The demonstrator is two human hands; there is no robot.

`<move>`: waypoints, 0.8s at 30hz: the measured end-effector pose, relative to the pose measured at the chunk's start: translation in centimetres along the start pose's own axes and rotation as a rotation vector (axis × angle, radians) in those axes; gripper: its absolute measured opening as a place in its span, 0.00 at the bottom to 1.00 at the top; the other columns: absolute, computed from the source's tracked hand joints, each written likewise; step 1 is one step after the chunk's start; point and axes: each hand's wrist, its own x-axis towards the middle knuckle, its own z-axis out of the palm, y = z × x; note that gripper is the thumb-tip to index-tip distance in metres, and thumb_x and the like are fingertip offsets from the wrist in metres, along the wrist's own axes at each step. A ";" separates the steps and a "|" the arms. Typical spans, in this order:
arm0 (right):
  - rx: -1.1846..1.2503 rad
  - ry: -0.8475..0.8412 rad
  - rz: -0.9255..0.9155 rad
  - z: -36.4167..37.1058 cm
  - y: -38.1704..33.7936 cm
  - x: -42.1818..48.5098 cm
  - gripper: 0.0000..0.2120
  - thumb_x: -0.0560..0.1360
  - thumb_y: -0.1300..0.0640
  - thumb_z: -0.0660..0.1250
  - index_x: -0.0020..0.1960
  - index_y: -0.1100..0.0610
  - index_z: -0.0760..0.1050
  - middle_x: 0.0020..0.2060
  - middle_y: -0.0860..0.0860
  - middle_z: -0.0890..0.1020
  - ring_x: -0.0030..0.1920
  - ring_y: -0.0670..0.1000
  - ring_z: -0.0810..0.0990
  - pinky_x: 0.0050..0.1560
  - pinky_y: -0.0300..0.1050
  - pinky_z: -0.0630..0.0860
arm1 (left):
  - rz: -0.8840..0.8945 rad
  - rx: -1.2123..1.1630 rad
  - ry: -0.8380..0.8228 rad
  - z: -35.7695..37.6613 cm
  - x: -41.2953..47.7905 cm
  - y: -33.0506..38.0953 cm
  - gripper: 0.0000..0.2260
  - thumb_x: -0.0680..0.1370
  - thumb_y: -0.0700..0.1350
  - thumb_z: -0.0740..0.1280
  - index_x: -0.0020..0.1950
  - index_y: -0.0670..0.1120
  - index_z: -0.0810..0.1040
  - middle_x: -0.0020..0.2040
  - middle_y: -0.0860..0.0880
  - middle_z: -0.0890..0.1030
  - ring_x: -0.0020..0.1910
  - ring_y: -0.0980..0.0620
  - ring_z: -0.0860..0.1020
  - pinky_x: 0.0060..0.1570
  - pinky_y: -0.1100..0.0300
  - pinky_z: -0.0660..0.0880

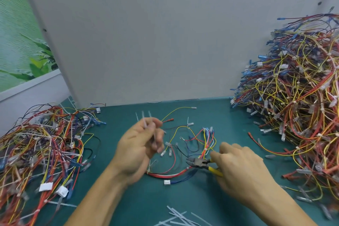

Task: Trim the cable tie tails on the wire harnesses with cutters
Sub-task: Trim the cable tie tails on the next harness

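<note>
The cutters (203,165) are seen low on a green mat (229,121), right of centre, with a grey panel (165,33) standing behind the mat; a tangled heap of harnesses (42,148) is piled at the left edge, and a far taller heap (297,97) is banked against the panel at the right; loose cut strips (178,216) are scattered at the near edge. One wire harness (207,143) is spread out on the mat between the hands, its white connector (167,182) lying nearest the viewer; its wires are crossed by the cutter head, and the yellow handles are largely covered by the right hand (242,169).

The long axis of the cutters runs roughly left to right, tilted slightly; the dark head is pointed left, toward the harness, and the handles trail right and down.

The handles are gripped by the right hand, fingers curled round them; whether the cutter blades are parted cannot be told. The left hand (139,145), blurred, is raised left of the cutters and well apart from them; a small bunch of cable tie tails (145,124) is held in its curled fingers, their ends sticking up.
</note>
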 end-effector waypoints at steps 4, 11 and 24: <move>0.000 -0.033 -0.062 0.8 -0.9 -0.3 0.17 0.48 0.52 0.81 0.30 0.53 0.76 0.27 0.51 0.74 0.26 0.54 0.74 0.28 0.45 0.59 | 0.029 0.110 0.131 -2.7 0.3 0.5 0.08 0.81 0.37 0.54 0.45 0.42 0.71 0.30 0.48 0.71 0.28 0.52 0.70 0.31 0.60 0.70; -0.045 -0.137 -0.046 1.0 1.5 -0.4 0.06 0.71 0.56 0.65 0.48 0.50 0.77 0.45 0.51 0.76 0.50 0.56 0.77 0.41 0.47 0.62 | 0.077 0.846 0.021 -5.4 0.5 -1.1 0.10 0.67 0.44 0.68 0.47 0.45 0.77 0.27 0.54 0.62 0.27 0.56 0.62 0.32 0.64 0.64; 0.097 -0.065 0.043 0.1 0.8 -0.4 0.14 0.76 0.46 0.55 0.60 0.47 0.69 0.46 0.47 0.69 0.55 0.54 0.73 0.43 0.49 0.60 | -0.093 1.244 -0.263 -5.0 0.3 -1.9 0.08 0.74 0.41 0.68 0.38 0.53 0.80 0.30 0.48 0.77 0.30 0.56 0.71 0.37 0.59 0.71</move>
